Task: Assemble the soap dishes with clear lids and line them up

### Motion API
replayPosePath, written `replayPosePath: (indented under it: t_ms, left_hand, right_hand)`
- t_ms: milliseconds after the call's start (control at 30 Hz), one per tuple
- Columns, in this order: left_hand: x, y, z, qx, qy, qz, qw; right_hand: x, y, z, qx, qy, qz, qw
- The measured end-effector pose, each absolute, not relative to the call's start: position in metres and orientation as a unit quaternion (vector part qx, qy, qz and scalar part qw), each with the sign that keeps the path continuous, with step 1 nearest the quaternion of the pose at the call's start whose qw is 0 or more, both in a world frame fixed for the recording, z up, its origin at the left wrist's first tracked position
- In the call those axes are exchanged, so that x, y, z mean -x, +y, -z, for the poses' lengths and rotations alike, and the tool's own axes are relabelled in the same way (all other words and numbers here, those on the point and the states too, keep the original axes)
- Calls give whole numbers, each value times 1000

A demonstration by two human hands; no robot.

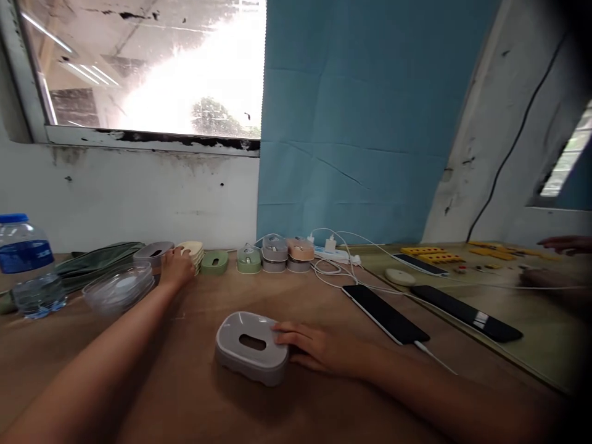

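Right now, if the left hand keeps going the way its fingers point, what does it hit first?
The left hand reaches away toward the wall. Its fingertips already sit at the cream lid stack, so that comes first, probably; the grey lid lies just left of that line. Depth is hard to judge here.

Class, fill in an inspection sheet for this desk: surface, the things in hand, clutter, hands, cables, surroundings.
Surface: brown wooden table, scuffed; a greenish mat at right.
Things in hand: grey box with a slot on top, near the front; cream lids stacked at the back.
Clutter: water bottle, clear bowls, a row of small coloured boxes, two dark phones, yellow parts.
Hands: right hand touches the grey box's side; left hand rests at the cream lids.
Cables: white leads from a power strip to the phones.
Surroundings: window, blue curtain, stained wall; another person's hands at far right.
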State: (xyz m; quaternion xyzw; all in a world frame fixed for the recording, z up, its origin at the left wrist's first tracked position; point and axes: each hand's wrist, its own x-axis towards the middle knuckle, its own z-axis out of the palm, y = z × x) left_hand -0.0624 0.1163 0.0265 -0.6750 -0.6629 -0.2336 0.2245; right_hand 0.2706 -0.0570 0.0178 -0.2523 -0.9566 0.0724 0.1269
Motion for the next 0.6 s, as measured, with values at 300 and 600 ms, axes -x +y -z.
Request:
replayPosePath:
  t_ms: [300,600]
  left_hand:
    - [53,115,-38,691,-656,215,214]
    - [19,2,-50,818,-445,365,-28]
  right_hand:
    - [-281,-63,-28,256,-942,-165,139]
    - [-257,-74,-16,339,-885,-164,274]
